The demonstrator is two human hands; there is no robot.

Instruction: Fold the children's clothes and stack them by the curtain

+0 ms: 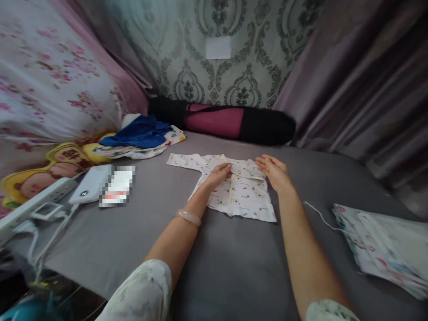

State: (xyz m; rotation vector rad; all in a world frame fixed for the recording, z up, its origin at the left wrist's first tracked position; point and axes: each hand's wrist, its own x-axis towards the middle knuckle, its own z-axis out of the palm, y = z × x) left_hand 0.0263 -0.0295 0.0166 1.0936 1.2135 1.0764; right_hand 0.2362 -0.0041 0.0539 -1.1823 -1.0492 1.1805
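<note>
Grey sheeting [100, 240] is covering the work surface, and patterned wallpaper [180, 49] is rising behind it. One small white printed shirt [247, 195] is lying flat in the middle of this surface, beyond my forearms, front facing up. Orientation: its collar is pointing away from me toward the wall, its hem is facing me, and the collar-to-hem axis is leaning slightly right at the hem. With one sleeve [185, 161] extending left, the longest span is running crosswise; the opposite sleeve is apparently lying folded over the chest.

My left hand [218, 174] is resting at the shirt's centre front, fingers close together; whether they are pinching cloth, I cannot tell. My right hand [274, 171] is standing unclosed at the shirt's right-hand edge, fingers extended and slightly apart; firm contact is not showing clearly.

I am judging the step to be folding in and flattening the sleeve. For a good result, the left hand should be anchoring the centre line lightly, and the right should be squaring the side edge and pressing outward, so that no crease is forming underneath.

Beyond my right forearm, a white cord [323, 216] and a stack of printed cloth [397, 243] are lying. Leftward, a pale flat device [92, 183] is sitting beside a power strip [33, 207]. Farther back, a heap of clothes [140, 133] is lying near a long pink-and-black bag [217, 123]
</note>
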